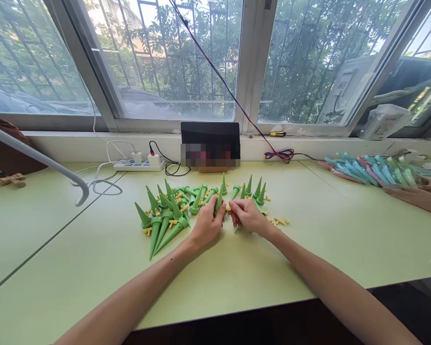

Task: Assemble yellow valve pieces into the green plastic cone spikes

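My left hand is closed around a green plastic watering spike, its pointed end up. Close to its right, my right hand pinches a small yellow valve beside that spike; whether the two touch is hard to see. Several more green spikes lie and stand in a cluster left of my hands, many with yellow valves on them. Behind my hands stand further spikes. Loose yellow valves are scattered to the right of my right hand.
A dark-screened tablet leans at the windowsill. Left of it lies a power strip with plugs and cables. A white curved bar reaches in from the left. Bagged coloured items lie at the far right. The pale green table has a front edge.
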Demonstrator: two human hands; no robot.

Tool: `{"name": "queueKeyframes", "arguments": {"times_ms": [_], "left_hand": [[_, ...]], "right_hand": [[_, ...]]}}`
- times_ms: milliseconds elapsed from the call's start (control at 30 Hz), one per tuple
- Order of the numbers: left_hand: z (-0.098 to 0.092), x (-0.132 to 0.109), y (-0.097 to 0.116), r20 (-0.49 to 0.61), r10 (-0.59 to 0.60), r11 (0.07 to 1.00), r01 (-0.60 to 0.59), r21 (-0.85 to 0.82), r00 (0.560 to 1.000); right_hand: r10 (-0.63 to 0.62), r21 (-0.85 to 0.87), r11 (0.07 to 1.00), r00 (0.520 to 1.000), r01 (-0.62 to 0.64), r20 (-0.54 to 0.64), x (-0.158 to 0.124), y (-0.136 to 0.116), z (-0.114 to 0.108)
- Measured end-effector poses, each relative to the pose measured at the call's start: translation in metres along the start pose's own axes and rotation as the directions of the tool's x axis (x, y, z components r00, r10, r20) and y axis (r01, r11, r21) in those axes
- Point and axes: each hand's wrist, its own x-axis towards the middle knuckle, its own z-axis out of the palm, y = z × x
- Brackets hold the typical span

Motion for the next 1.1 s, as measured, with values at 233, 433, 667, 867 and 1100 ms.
{"name": "queueKeyframes", "arguments": {"times_ms": [233, 433, 667, 867, 1100], "left_hand": [[-0.0013, 0.0014, 0.0006, -0.02, -0.037, 0.999, 0.036, -0.039, 0.999], [-0.0012, 0.0005, -0.0001, -0.004, -0.022, 1.0, 0.022, -0.022, 1.0], [0.0, -0.001, -0.0048, 0.012, 0.048, 0.994, -0.049, 0.093, 0.999], [-0.0001, -0.0006, -0.0025, 0.0, 0.028, 0.998, -0.028, 0.065, 1.0], [-0.001, 0.0001, -0.0009, -0.003, -0.016, 1.0, 0.016, -0.019, 1.0]], "right_hand": [[-0.015, 0.073, 0.997, 0.999, 0.018, -0.042, -0.0004, -0.0026, -0.0006], [-0.028, 0.077, 0.997, 0.999, 0.03, -0.025, -0.0003, -0.0017, -0.0012], [-0.014, -0.035, 0.999, 1.0, 0.014, 0.003, -0.0011, -0.0025, -0.0023], [-0.016, 0.019, 1.0, 1.0, 0.016, -0.007, -0.0016, -0.0039, -0.0012], [-0.031, 0.086, 0.996, 1.0, 0.031, -0.006, -0.0029, -0.0054, -0.0005]]}}
